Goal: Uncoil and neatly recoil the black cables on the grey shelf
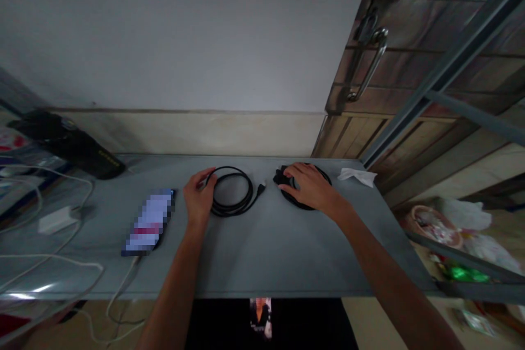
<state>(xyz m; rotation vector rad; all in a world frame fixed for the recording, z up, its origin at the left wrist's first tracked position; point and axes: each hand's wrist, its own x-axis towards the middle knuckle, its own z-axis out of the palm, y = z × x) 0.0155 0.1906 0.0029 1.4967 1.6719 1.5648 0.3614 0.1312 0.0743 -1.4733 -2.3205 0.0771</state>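
Two black cables lie coiled on the grey shelf top. The left coil [250, 197] is a loose ring, and its dark plug [261, 189] points right. My left hand [199, 194] is closed at this ring's left side, thumb and fingers pinching the cable. Over the other coil [327, 175] lies my right hand [307, 185], its thumb and fingers curved around the left part near a black connector [280, 176]. The hand covers the middle of that coil, and its fingertips touch the connector end.
A phone [150, 222] with a charging cord lies left of my left arm. Farther left are a white adapter [58, 220], white cords and a black bottle [88, 150]. Crumpled white paper [357, 176] sits at the right, beside a metal post [400, 120]. A wall stands behind.
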